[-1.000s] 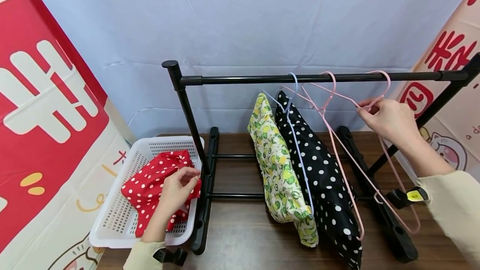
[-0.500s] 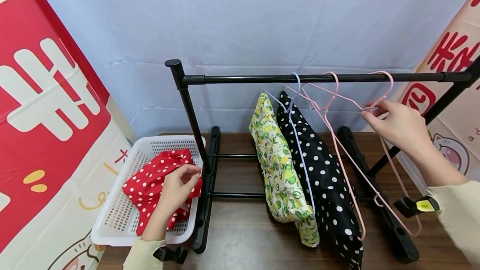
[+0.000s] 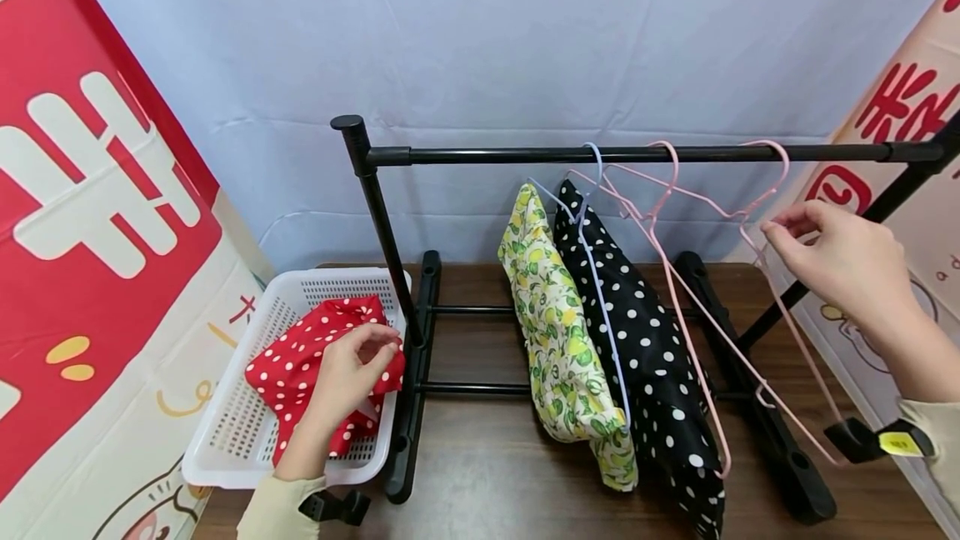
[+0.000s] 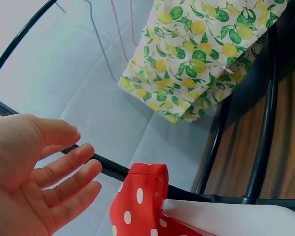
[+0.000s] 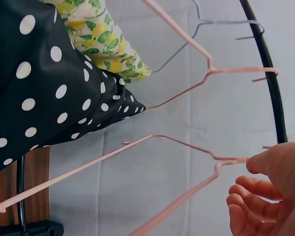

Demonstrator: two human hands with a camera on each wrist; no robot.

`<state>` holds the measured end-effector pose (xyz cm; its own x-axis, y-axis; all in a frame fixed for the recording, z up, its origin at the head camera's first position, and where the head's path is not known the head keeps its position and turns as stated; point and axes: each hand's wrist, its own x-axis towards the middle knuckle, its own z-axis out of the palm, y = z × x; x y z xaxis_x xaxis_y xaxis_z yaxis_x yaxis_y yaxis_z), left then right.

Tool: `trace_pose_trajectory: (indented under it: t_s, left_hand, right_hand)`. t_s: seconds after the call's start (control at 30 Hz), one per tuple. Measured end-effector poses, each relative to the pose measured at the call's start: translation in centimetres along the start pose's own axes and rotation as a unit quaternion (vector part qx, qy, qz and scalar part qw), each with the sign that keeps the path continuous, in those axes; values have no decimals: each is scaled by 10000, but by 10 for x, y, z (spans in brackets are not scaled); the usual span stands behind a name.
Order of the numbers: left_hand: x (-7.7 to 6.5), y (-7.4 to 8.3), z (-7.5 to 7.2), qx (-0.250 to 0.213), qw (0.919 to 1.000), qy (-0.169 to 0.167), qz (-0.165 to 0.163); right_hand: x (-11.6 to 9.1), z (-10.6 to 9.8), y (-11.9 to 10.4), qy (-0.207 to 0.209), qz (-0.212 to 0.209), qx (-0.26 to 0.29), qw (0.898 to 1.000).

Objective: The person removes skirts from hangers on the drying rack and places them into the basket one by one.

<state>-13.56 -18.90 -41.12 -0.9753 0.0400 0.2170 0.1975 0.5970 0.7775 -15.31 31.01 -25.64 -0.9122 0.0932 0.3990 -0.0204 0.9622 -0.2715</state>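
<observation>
Pale cloth (image 3: 465,40) backs the rack (image 3: 480,156). Head view: red dotted fabric (image 3: 300,348) lies beneath the empty fingers of the left hand (image 3: 348,373); a pink hanger (image 3: 772,189) hangs just beside those of the right hand (image 3: 847,261). Left wrist: thumb and fingers apart. Right wrist: fingers loosely curled; a stray thumb could set that hanger swinging.

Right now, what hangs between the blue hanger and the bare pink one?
A black polka-dot cloth on another pink hanger, as the head view shows.

White characters (image 3: 63,223) on the red panel (image 3: 45,48) left of the left hand (image 3: 347,375), red ones (image 3: 894,102) on the pale panel (image 3: 926,211) beyond the right hand (image 3: 847,257) and its wrist label (image 3: 898,443) cannot be read.
</observation>
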Motion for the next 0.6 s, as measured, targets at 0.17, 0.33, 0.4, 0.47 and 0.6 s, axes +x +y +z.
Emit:
trace_pose_trajectory:
  t_s: [0.17,0.33,0.4,0.47,0.6]
  left_hand:
    - [1,2,-2,45,10000,56,67]
    - [1,3,-4,26,9999,81,128]
    - [0,4,-4,-5,9999,85,150]
    - [0,5,-4,-33,9998,107,173]
    - [0,6,-3,-105,9997,118,197]
  right_hand:
    - [-5,-5,-10,109,-242,3,9996]
    - [-7,-5,-23,251,-628,52,9977]
    - [-7,-5,-28,314,-799,51,9963]
    - [-6,-5,-33,378,-979,55,9945]
    - [-3,-3,-41,435,-1286,63,9907]
